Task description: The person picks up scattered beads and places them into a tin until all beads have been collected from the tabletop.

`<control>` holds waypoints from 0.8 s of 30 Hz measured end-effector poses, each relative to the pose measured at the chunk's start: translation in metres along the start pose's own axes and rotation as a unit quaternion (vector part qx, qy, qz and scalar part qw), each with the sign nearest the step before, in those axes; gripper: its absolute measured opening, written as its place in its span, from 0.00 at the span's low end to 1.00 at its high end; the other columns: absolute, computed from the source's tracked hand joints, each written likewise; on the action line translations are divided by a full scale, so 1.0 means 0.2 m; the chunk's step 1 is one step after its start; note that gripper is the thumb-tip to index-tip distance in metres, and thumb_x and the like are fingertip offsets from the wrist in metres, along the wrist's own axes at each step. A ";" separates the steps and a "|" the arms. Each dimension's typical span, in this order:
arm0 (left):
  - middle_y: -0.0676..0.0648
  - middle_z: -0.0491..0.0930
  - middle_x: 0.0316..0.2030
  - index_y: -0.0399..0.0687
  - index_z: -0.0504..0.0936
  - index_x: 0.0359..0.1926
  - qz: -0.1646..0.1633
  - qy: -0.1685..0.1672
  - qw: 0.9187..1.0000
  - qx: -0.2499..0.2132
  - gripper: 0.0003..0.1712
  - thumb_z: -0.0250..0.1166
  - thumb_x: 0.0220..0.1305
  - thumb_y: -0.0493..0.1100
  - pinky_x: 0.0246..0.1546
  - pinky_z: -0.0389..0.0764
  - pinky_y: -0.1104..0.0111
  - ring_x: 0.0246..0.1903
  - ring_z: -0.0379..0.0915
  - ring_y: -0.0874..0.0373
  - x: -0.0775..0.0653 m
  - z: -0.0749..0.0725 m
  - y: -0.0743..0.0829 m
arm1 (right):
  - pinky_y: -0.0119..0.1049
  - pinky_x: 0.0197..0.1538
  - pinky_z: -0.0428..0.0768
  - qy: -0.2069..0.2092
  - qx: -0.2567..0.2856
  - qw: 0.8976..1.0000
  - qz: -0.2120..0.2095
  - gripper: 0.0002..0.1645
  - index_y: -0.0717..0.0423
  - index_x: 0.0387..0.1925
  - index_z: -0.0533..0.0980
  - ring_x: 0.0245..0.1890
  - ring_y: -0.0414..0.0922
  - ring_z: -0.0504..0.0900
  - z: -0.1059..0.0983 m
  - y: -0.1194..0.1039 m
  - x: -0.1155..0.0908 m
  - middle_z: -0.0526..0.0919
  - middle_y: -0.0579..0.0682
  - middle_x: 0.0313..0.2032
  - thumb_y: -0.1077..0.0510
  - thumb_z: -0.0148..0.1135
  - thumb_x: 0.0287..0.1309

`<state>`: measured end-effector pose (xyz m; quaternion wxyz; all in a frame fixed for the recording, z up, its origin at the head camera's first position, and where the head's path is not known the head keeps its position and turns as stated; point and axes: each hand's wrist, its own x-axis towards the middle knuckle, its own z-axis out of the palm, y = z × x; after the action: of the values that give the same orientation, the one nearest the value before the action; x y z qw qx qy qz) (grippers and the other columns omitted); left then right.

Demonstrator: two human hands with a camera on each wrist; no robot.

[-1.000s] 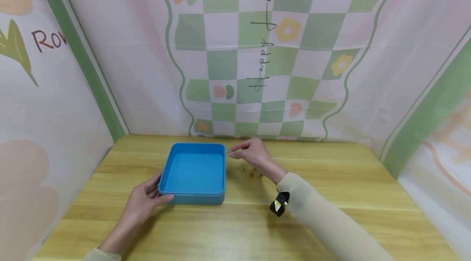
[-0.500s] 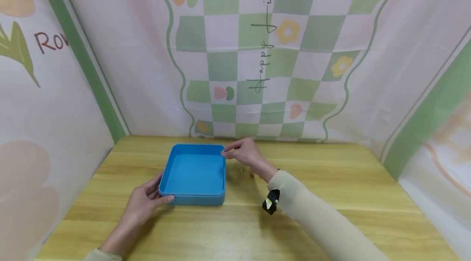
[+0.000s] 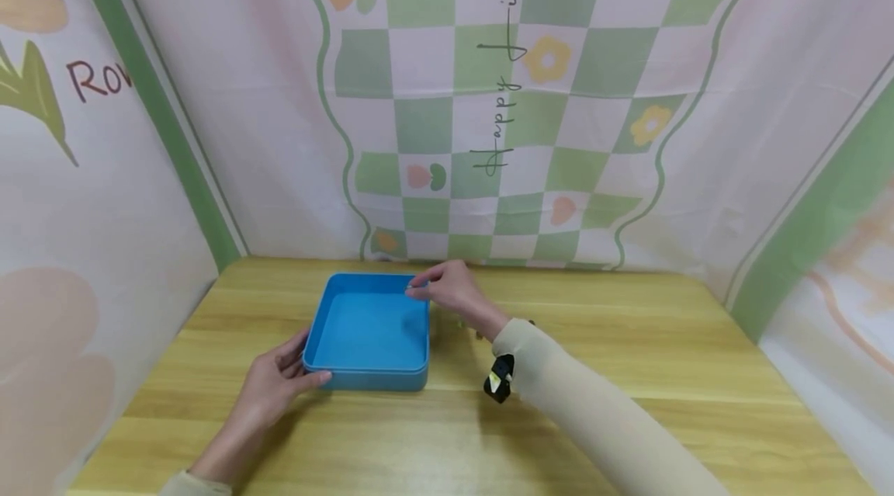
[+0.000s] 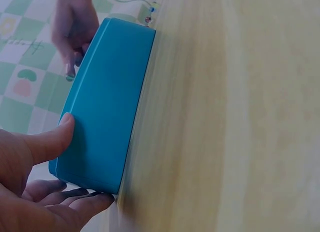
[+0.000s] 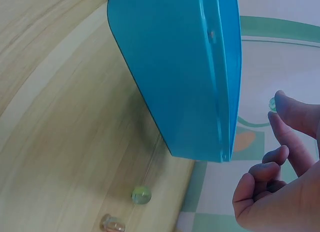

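A square blue open-topped box (image 3: 377, 380) sits on the wooden table. At its near left corner my left hand (image 3: 268, 387) grips it, thumb on the front wall and fingers round the side, as the left wrist view also shows. My right hand (image 3: 452, 286) is over the box's far right corner. Between its thumb and index finger it pinches a small clear greenish glass marble (image 5: 272, 104); the other fingers are curled. Inside, the visible box floor is bare.
Right of the box lie a few more marbles, among them a yellow-green marble (image 5: 141, 195) and a brownish one (image 5: 111, 223), partly hidden by my right arm in the head view. A patterned curtain (image 3: 531, 170) hangs behind the table (image 3: 615, 325).
My right hand has moved left with the marble, from beside the box to over its far right corner. My left hand keeps its grip on the box, which stays in place.
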<state>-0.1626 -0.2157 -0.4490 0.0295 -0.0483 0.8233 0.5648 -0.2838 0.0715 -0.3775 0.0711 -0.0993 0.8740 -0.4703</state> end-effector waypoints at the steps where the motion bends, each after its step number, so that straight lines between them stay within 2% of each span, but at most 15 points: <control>1: 0.31 0.58 0.77 0.36 0.59 0.80 0.000 0.000 1.000 0.000 0.51 0.78 0.65 0.40 0.64 0.76 0.56 0.72 0.63 0.36 0.00 0.00 0.00 | 0.42 0.48 0.82 -0.002 0.000 1.000 0.000 0.09 0.52 0.41 0.91 0.44 0.46 0.81 0.01 0.00 0.00 0.90 0.46 0.43 0.53 0.79 0.61; 7: 0.30 0.58 0.77 0.35 0.59 0.80 0.002 0.001 1.000 -0.003 0.51 0.78 0.64 0.39 0.64 0.76 0.57 0.72 0.63 0.35 0.00 0.00 0.01 | 0.49 0.60 0.83 -0.016 0.017 1.000 -0.003 0.10 0.55 0.41 0.91 0.51 0.49 0.85 0.05 -0.02 0.02 0.91 0.48 0.41 0.55 0.78 0.61; 16: 0.30 0.58 0.77 0.34 0.59 0.80 0.006 0.001 1.000 -0.009 0.50 0.77 0.64 0.38 0.64 0.76 0.57 0.72 0.63 0.35 0.00 0.01 0.01 | 0.49 0.59 0.84 -0.026 0.007 1.000 -0.009 0.10 0.55 0.42 0.91 0.48 0.48 0.87 0.11 -0.05 0.06 0.91 0.48 0.42 0.55 0.78 0.61; 24: 0.30 0.59 0.77 0.33 0.59 0.80 0.009 -0.002 1.000 -0.016 0.50 0.77 0.64 0.38 0.64 0.76 0.57 0.72 0.64 0.35 0.01 0.00 0.00 | 0.48 0.58 0.83 -0.017 0.007 1.000 -0.001 0.08 0.54 0.38 0.92 0.52 0.50 0.84 0.17 -0.08 0.08 0.90 0.49 0.46 0.55 0.80 0.59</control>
<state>-0.1639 -0.2152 -0.4487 0.0252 -0.0406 0.8147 0.5779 -0.2913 0.0320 -0.3838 0.0864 -0.1079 0.8692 -0.4748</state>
